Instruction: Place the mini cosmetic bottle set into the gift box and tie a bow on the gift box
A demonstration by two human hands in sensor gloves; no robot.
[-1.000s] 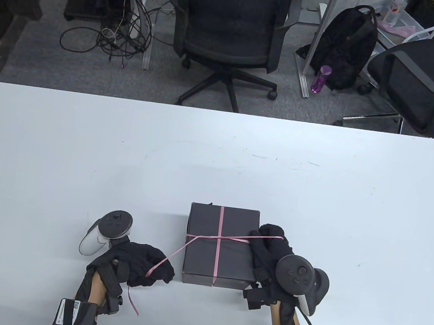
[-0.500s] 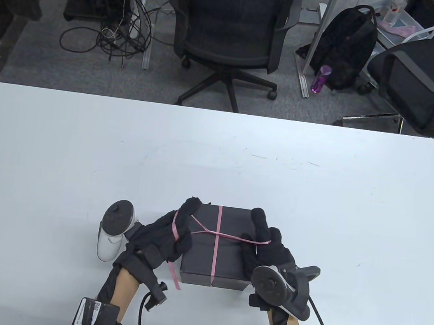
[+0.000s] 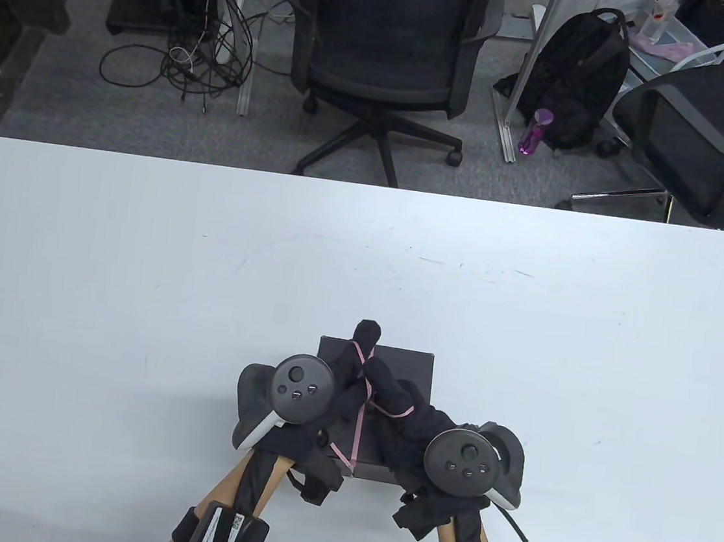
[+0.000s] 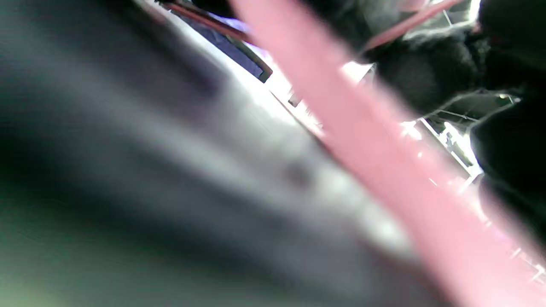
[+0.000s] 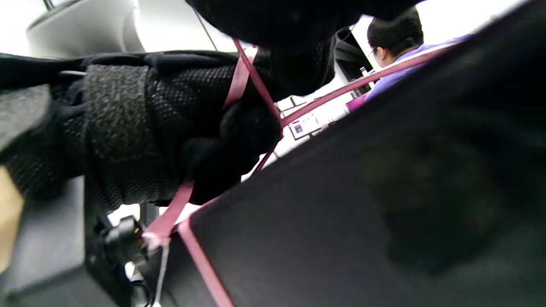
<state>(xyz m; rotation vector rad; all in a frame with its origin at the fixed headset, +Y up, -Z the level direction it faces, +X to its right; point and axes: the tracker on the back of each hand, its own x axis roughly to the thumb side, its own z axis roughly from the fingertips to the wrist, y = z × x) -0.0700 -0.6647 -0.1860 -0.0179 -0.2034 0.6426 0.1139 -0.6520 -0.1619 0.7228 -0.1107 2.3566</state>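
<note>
White tabletop (image 3: pixel 141 259) fills the room's foreground, and over its near edge both gloved hands meet above the black gift box (image 3: pixel 413 368). Left hand (image 3: pixel 340 379) has pink ribbon (image 3: pixel 360 414) wound round its raised finger, while the right hand (image 3: pixel 401 412) just beside it curls its fingers into a loop of the same ribbon, so each is grasping ribbon over the lid. Beyond the hands and the box, past the table's far edge, stand an office chair (image 3: pixel 387 45), a black backpack (image 3: pixel 576 80) and a purple bottle (image 3: pixel 534 131) on the grey floor.
</note>
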